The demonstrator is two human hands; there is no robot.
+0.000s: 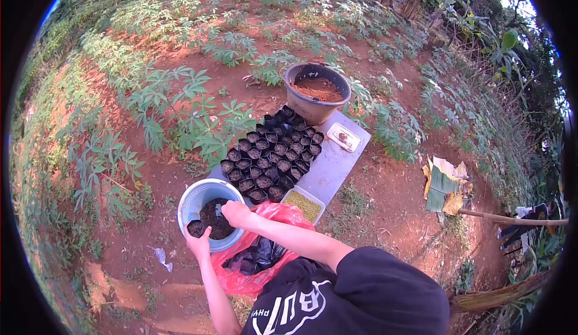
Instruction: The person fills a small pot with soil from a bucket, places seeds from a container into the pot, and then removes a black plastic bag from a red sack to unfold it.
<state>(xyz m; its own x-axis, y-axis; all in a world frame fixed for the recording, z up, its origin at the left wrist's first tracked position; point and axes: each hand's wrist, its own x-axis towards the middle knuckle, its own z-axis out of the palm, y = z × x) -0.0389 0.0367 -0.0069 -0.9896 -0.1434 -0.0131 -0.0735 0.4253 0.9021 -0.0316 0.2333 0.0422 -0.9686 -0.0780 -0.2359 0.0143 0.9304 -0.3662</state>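
A light-blue bucket [188,205] with dark soil [218,222] inside stands in front of me. At its near left rim, my left hand [198,243] is closed around a small black seedling bag [195,228] with soil in it. My right hand [237,214] reaches over the right rim into the bucket, fingers closed at the soil. A small pale thing shows by those fingertips, too small to name. Beside the bucket, a pink-red plastic bag [288,213] holds black plastic bags [260,255].
Beyond the bucket, several soil-filled black seedling bags [264,182] stand packed on a grey board [331,169]. A large tub [313,109] of reddish soil, a white tray [344,137] and a container of green grains [303,205] are there too. Leafy plants [180,103] grow around.
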